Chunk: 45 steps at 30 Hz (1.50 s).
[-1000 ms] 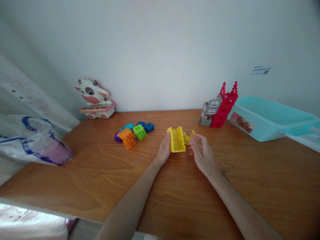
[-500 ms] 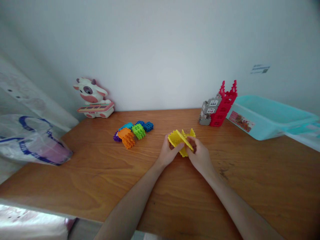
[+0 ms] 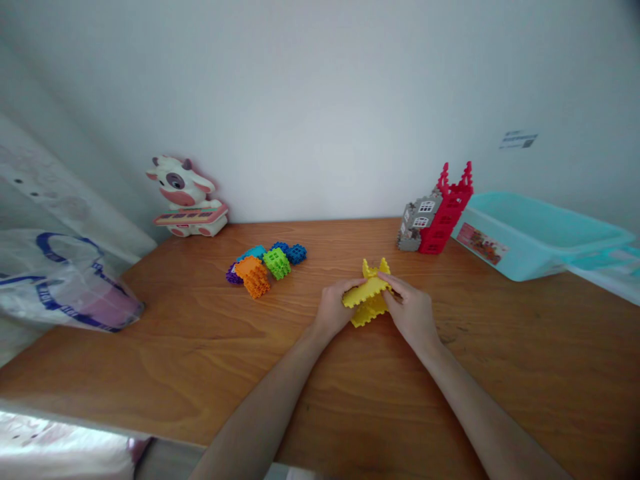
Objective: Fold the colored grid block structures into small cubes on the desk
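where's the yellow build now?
Head view, just right of centre: the yellow build is held by the left hand and right hand, nearer the wearer than the red tower.

The wall [image 3: 320, 113] stands behind the bench [image 3: 225, 373]. At the bench's back left sits the cow [image 3: 185, 197], with the bag [image 3: 107, 303] nearer and further left, by the side edge. The blocks [image 3: 254, 275] lie together in front of the cow and to its right. The piece [image 3: 367, 291] is between the left grip [image 3: 333, 310] and the right grip [image 3: 414, 317], right of the blocks. Behind it, to the right, stands the tower [image 3: 445, 220], just left of the bin [image 3: 527, 257]. A label [image 3: 519, 139] is on the wall above the bin.
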Each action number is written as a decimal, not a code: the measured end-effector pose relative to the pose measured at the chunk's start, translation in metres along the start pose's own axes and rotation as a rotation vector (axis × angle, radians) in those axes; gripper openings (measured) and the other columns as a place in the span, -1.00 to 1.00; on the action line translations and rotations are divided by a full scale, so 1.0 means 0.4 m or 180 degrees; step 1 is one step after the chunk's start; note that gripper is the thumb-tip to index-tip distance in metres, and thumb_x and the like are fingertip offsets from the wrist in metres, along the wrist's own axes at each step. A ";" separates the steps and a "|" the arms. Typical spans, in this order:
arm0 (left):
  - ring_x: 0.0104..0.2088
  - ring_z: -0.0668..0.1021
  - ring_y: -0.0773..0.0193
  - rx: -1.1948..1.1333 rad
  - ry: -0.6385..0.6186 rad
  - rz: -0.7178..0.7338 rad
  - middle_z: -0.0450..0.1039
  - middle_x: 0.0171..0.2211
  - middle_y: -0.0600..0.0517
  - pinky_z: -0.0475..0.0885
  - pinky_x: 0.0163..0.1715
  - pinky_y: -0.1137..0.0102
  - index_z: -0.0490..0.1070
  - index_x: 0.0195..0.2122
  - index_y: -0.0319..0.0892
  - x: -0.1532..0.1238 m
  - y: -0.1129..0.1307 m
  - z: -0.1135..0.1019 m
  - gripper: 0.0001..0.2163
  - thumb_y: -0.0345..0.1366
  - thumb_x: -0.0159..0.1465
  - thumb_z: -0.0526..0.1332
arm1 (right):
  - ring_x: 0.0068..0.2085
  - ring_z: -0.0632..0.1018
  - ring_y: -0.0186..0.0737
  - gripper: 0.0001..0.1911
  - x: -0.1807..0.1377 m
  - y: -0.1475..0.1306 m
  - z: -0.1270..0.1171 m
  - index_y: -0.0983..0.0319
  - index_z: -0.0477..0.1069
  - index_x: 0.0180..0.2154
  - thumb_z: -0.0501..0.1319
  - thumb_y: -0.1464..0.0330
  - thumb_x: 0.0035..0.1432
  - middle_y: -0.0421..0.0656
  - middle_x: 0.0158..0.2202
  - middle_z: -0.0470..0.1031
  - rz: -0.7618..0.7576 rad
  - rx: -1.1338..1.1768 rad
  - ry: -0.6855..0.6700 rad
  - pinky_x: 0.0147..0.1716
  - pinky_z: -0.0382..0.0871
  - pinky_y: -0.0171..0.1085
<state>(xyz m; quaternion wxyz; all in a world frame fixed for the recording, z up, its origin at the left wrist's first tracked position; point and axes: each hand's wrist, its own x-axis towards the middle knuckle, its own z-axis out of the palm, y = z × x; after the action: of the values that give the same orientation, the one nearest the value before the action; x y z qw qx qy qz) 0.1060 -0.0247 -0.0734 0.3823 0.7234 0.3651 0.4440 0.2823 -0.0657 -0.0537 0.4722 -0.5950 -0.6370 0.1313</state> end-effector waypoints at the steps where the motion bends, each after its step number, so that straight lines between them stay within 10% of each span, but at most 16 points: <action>1: -0.04 0.59 0.09 0.0099 -0.0038 0.0074 0.58 -0.03 -0.04 0.45 0.04 0.15 0.54 0.01 -0.06 -0.003 0.001 -0.003 -0.49 -0.60 0.05 0.20 | -0.21 0.64 -0.05 -0.60 0.000 -0.001 -0.002 0.11 0.57 -0.03 0.09 0.35 0.15 -0.10 -0.11 0.65 0.0042 -0.0061 -0.0061 -0.18 0.50 -0.10; 10: -0.05 0.63 0.10 0.0108 -0.0043 -0.0032 0.54 -0.02 0.00 0.50 0.02 0.17 0.55 -0.01 -0.06 -0.002 -0.004 0.005 -0.48 -0.65 0.05 0.18 | -0.64 0.42 -0.26 -0.60 0.015 -0.014 -0.026 0.19 0.62 -0.09 0.12 0.33 0.12 -0.16 -0.57 0.57 0.0263 -0.0476 -0.0213 -0.53 0.29 -0.30; 33: -0.12 0.65 0.10 -0.0742 0.0483 -0.0456 0.62 -0.11 -0.04 0.53 -0.07 0.26 0.61 -0.10 -0.14 0.021 0.000 -0.021 -0.73 -0.35 0.16 0.28 | -0.30 0.65 -0.06 -0.52 0.053 0.029 -0.069 0.25 0.57 -0.04 0.27 0.09 0.09 -0.04 -0.25 0.67 0.1014 0.0490 0.0298 -0.30 0.48 -0.19; 38: -0.20 0.64 0.12 -0.1001 0.0687 -0.0678 0.64 -0.20 -0.06 0.52 -0.17 0.32 0.62 -0.20 -0.18 0.036 -0.002 -0.022 -0.74 -0.19 0.11 0.36 | -0.30 0.65 -0.07 -0.51 0.051 0.036 -0.058 0.23 0.51 -0.01 0.27 0.08 0.11 -0.05 -0.26 0.67 0.1090 0.0952 -0.0274 -0.35 0.51 -0.20; 45: -0.23 0.62 0.15 -0.0909 0.0790 -0.0650 0.63 -0.23 -0.07 0.51 -0.21 0.34 0.59 -0.21 -0.19 0.035 0.004 -0.017 -0.72 -0.13 0.14 0.34 | -0.25 0.63 -0.03 -0.63 0.038 0.043 -0.035 0.20 0.42 -0.08 0.25 0.15 0.12 -0.04 -0.22 0.62 0.0294 -0.0131 -0.0223 -0.21 0.49 -0.06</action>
<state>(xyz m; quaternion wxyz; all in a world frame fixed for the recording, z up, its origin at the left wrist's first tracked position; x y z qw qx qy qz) 0.1048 -0.0117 -0.0650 0.4760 0.5610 0.4142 0.5358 0.3062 -0.0535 -0.0525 0.4307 -0.6284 -0.6276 0.1606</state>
